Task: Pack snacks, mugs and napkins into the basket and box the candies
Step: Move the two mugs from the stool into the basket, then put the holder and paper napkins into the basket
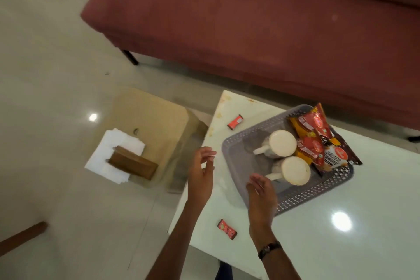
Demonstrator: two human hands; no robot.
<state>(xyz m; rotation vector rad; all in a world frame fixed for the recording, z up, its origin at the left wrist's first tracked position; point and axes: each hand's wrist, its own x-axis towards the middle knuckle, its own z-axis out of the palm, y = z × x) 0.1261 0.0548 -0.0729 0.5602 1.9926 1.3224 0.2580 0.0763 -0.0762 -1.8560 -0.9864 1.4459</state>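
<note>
A grey perforated basket (234, 154) stands on the white table (341, 245). Two white mugs lie in it, one (280, 143) behind the other (294, 169). Several red and orange snack packets (318, 141) lean at its far right side. One red candy (235, 122) lies on the table beyond the basket, another candy (227, 229) near the front edge. White napkins (106, 152) and a brown wooden box (133, 162) sit on a beige stool (156, 120) to the left. My left hand (201, 171) hovers open by the table's left edge. My right hand (261, 193) is open over the basket's near rim.
A dark red sofa (250, 18) runs along the far side of the table. Glossy pale floor tiles (45, 75) spread to the left. A brown wooden leg (22, 236) shows at the lower left.
</note>
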